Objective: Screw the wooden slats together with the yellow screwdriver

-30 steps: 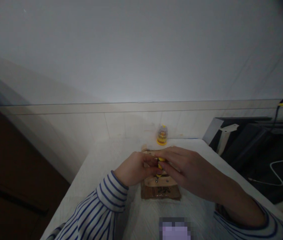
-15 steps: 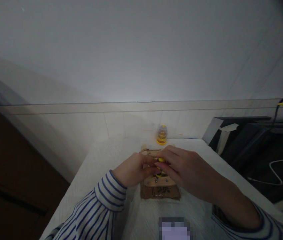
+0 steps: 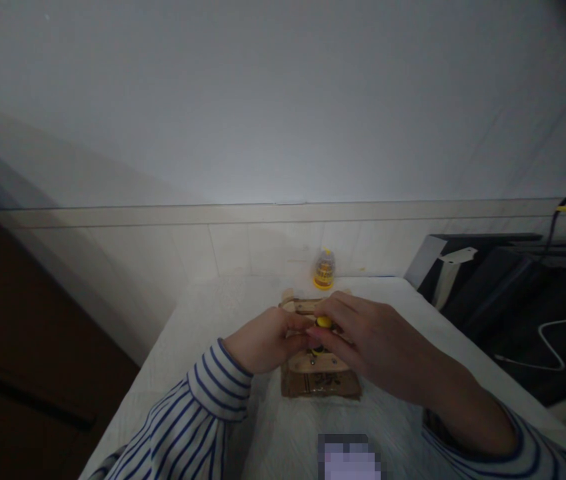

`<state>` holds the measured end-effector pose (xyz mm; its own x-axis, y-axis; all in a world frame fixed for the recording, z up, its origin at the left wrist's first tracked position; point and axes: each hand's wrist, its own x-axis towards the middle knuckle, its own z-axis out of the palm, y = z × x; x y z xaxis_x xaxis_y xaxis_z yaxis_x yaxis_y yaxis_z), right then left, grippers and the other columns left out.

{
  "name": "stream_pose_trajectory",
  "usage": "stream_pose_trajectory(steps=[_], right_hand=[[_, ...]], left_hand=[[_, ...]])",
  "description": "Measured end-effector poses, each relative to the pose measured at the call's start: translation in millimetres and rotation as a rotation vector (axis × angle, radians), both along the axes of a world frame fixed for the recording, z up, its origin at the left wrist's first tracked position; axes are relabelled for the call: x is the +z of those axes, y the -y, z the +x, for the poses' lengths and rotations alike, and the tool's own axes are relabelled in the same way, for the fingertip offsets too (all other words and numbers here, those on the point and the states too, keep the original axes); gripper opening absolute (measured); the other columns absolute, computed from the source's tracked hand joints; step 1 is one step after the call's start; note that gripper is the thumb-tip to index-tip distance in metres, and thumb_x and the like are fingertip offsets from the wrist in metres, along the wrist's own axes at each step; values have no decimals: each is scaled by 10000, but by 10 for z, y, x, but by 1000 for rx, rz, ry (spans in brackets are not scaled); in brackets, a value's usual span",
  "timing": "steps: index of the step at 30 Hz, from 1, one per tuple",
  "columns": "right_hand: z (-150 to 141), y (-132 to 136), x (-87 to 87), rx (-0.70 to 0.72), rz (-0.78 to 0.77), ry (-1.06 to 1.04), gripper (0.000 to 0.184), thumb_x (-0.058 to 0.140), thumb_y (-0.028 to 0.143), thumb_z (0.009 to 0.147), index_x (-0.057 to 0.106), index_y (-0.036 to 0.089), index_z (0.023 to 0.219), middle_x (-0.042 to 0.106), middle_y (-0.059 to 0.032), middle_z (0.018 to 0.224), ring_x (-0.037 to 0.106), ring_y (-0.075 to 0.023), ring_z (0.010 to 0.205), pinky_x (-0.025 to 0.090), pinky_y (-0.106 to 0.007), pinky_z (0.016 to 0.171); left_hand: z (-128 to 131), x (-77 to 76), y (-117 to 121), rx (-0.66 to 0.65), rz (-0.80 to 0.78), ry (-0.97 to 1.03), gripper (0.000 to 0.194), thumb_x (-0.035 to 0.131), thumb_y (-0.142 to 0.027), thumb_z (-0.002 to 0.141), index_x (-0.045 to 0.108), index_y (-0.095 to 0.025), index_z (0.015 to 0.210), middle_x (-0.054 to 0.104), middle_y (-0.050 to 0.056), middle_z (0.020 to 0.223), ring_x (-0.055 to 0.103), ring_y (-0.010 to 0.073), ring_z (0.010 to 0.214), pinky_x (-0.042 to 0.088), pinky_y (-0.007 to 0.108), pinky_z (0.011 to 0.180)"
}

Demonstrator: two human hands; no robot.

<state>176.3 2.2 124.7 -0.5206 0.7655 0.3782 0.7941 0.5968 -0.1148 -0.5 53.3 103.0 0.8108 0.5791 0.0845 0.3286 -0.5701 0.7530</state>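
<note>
Between my two hands is a small yellow-and-black screwdriver (image 3: 323, 322), its lower end mostly hidden by fingers. My right hand (image 3: 367, 333) pinches it from the right, near the rounded yellow top. From the left, my left hand (image 3: 275, 337) closes thumb and fingers around its lower part. Beneath the hands lies a pale wooden piece (image 3: 303, 364) with rounded ends and small metal screws. It rests on a flat brown patterned packet (image 3: 293, 385), whose near edge shows. The fingers cover the middle of the wooden piece.
A clear dome-shaped case with a yellow base (image 3: 323, 272) stands at the back of the white-covered table (image 3: 213, 313), close to the wall. A blurred-out lilac rectangle (image 3: 350, 460) is at the near edge. Dark panels (image 3: 493, 287) and a white cable (image 3: 547, 327) are to the right.
My right hand's fingers have shifted slightly on the screwdriver, showing more of its yellow top. My left hand stays almost in place. The wooden piece and packet have not visibly moved.
</note>
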Motion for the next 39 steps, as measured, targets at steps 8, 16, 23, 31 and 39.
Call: stream_pose_trajectory(steps=[8, 16, 23, 31, 39], right_hand=[[6, -21, -11, 2, -25, -20, 196, 446, 296, 895, 560, 156, 972, 596, -68, 837, 580, -199, 774, 471, -335, 663], [4, -36, -25, 2, -34, -39, 213, 435, 314, 898, 560, 154, 963, 609, -77, 848, 583, -200, 769, 476, -345, 660], [47, -15, 30, 46, -31, -133, 268, 462, 268, 879, 546, 169, 1114, 631, -96, 1049, 577, -208, 958, 474, -381, 815], [79, -16, 39, 79, -66, -125, 308, 448, 178, 854, 572, 219, 1132, 645, -60, 1050, 586, -191, 961, 475, -372, 823], [73, -31, 20, 83, -46, -95, 242, 418, 181, 870, 604, 194, 1024, 650, -68, 998, 595, -193, 913, 483, -363, 776]], left_hand=[[5, -14, 10, 72, 10, 32, 206, 568, -244, 822, 669, -174, 987, 692, 9, 903, 609, 150, 836, 450, 233, 773], [35, -26, 8, 146, 5, 38, 177, 608, -264, 785, 695, -150, 889, 687, 9, 786, 603, 148, 743, 446, 226, 703], [18, -49, -15, 146, 4, -6, 188, 589, -278, 792, 692, -141, 869, 678, 14, 777, 592, 151, 732, 436, 221, 679], [21, -80, -39, 142, -11, -9, 176, 591, -271, 792, 696, -146, 860, 679, 5, 779, 585, 145, 739, 425, 219, 703], [37, -33, -17, 165, -1, -38, 171, 583, -270, 796, 695, -144, 826, 661, -7, 734, 571, 139, 721, 419, 215, 692]])
